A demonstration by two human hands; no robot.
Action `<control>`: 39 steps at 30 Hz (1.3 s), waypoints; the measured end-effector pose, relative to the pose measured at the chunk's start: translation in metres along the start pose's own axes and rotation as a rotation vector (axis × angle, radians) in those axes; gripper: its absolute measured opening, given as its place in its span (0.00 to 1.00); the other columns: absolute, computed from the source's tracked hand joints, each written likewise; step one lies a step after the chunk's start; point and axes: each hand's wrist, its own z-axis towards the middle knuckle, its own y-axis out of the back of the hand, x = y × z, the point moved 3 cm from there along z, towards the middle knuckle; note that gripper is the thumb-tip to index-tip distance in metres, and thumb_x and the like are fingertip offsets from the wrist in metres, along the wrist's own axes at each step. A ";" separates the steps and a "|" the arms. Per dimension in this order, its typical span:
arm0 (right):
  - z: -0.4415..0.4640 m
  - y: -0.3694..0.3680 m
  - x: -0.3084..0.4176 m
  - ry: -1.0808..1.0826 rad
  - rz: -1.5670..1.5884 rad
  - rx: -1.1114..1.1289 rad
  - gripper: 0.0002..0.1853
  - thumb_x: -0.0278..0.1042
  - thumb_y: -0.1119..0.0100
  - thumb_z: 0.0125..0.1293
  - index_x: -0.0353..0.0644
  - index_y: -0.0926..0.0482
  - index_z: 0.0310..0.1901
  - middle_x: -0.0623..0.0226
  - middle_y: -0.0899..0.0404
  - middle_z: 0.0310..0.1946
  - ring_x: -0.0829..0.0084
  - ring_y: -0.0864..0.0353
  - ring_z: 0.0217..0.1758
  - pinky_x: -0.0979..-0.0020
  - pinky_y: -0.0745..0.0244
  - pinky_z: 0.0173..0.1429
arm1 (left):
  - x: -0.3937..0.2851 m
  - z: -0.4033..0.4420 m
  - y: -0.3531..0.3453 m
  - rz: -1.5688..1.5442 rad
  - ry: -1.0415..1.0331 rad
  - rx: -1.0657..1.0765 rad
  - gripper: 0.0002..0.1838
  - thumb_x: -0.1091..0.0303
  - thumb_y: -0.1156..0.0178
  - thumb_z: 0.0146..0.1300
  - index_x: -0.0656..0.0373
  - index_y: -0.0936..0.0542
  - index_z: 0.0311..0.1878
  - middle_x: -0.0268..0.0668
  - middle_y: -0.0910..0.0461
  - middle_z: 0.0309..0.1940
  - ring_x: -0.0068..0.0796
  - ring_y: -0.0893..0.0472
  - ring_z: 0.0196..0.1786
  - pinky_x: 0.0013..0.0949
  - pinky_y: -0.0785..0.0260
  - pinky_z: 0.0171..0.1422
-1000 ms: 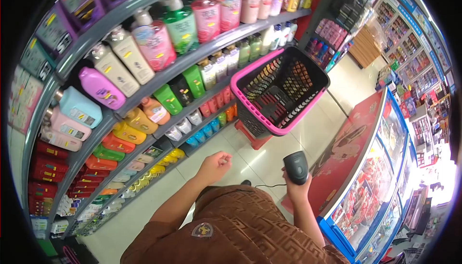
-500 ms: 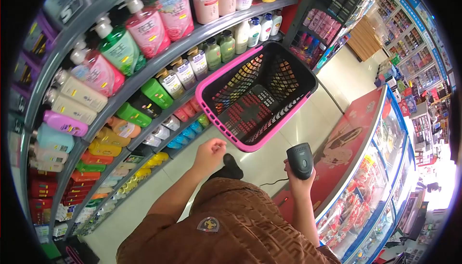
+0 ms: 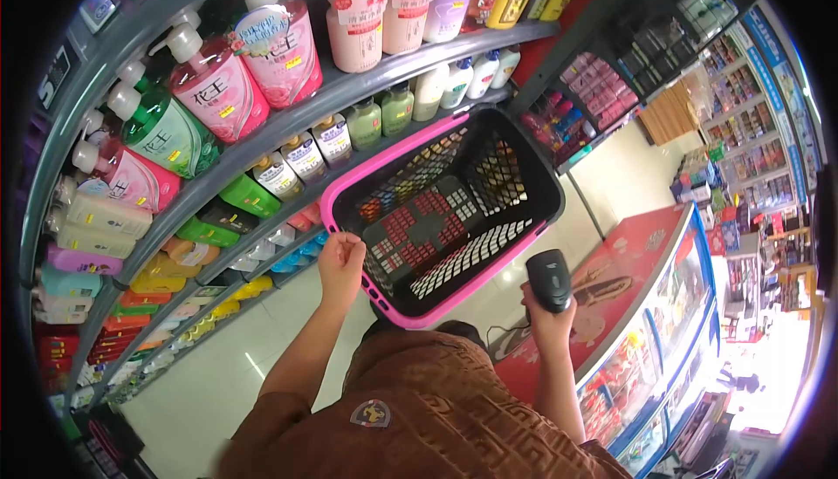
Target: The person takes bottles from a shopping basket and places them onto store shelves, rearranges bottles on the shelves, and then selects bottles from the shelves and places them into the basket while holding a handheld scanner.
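An empty black shopping basket [image 3: 436, 217] with a pink rim stands in front of me, beside the shelves. My left hand [image 3: 342, 263] is at the basket's near left rim, its fingers bent and pressed together; whether it touches or grips the rim is unclear. In my right hand [image 3: 550, 313] is a black handheld scanner [image 3: 549, 280], held upright with a cable trailing from it, to the right of the basket.
Shelves on the left hold pink pump bottles [image 3: 220, 86], a green pump bottle [image 3: 166, 134] and many other bottles. On the right stands a blue-framed display case [image 3: 655, 339] with a red side panel. A rack of pink packages [image 3: 598, 86] is beyond the basket.
The basket appears nearer and further left, with my left hand now at its rim. The shelf bottles look closer. My right hand still holds the scanner.
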 end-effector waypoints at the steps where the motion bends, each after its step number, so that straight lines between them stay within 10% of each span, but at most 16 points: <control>1: 0.011 -0.005 0.006 -0.003 -0.009 0.063 0.11 0.27 0.26 0.63 0.34 0.14 0.45 0.72 0.14 0.32 0.80 0.18 0.34 0.73 0.23 0.43 | -0.004 0.000 -0.005 -0.024 -0.011 -0.003 0.04 0.78 0.38 0.71 0.60 0.22 0.46 0.26 0.23 0.30 0.11 0.27 0.32 0.20 0.35 0.35; 10: 0.112 -0.018 -0.005 -0.219 0.048 0.685 0.13 0.28 0.28 0.67 0.38 0.19 0.51 0.71 0.17 0.41 0.79 0.18 0.45 0.72 0.22 0.54 | -0.040 -0.032 -0.130 -0.111 0.206 0.178 0.08 0.73 0.37 0.74 0.63 0.19 0.52 0.30 0.18 0.33 0.15 0.22 0.32 0.23 0.29 0.36; 12: 0.126 -0.018 -0.007 -0.117 0.286 0.729 0.11 0.26 0.33 0.69 0.36 0.18 0.51 0.71 0.17 0.35 0.81 0.20 0.37 0.75 0.26 0.41 | -0.047 -0.042 -0.169 -0.064 0.316 0.373 0.14 0.71 0.35 0.74 0.65 0.20 0.58 0.32 0.16 0.37 0.18 0.20 0.35 0.25 0.25 0.41; 16: 0.150 -0.007 0.002 -0.117 0.459 1.112 0.23 0.24 0.34 0.70 0.36 0.27 0.64 0.68 0.19 0.54 0.83 0.20 0.48 0.75 0.25 0.46 | -0.042 -0.062 -0.240 -0.076 0.346 0.708 0.25 0.71 0.35 0.73 0.64 0.26 0.70 0.38 0.16 0.52 0.21 0.18 0.51 0.29 0.22 0.55; 32: 0.175 0.022 -0.011 0.087 0.194 1.403 0.26 0.26 0.33 0.71 0.36 0.28 0.68 0.62 0.17 0.53 0.78 0.17 0.51 0.73 0.21 0.51 | -0.017 -0.086 -0.258 0.224 0.001 0.127 0.15 0.73 0.32 0.65 0.62 0.18 0.54 0.37 0.14 0.43 0.25 0.15 0.46 0.32 0.20 0.46; 35: 0.196 0.033 -0.012 0.167 0.019 1.324 0.23 0.28 0.31 0.70 0.36 0.23 0.65 0.65 0.14 0.46 0.79 0.17 0.47 0.74 0.21 0.50 | -0.012 -0.088 -0.239 -0.099 0.353 -0.184 0.10 0.73 0.31 0.65 0.61 0.18 0.47 0.35 0.15 0.32 0.25 0.15 0.34 0.30 0.23 0.42; 39: 0.232 0.037 -0.013 0.093 0.023 1.140 0.20 0.29 0.30 0.69 0.36 0.20 0.61 0.70 0.14 0.38 0.82 0.19 0.41 0.77 0.24 0.47 | 0.001 -0.083 -0.219 -0.175 0.265 -0.315 0.08 0.72 0.31 0.67 0.61 0.19 0.46 0.34 0.17 0.32 0.26 0.15 0.34 0.30 0.24 0.41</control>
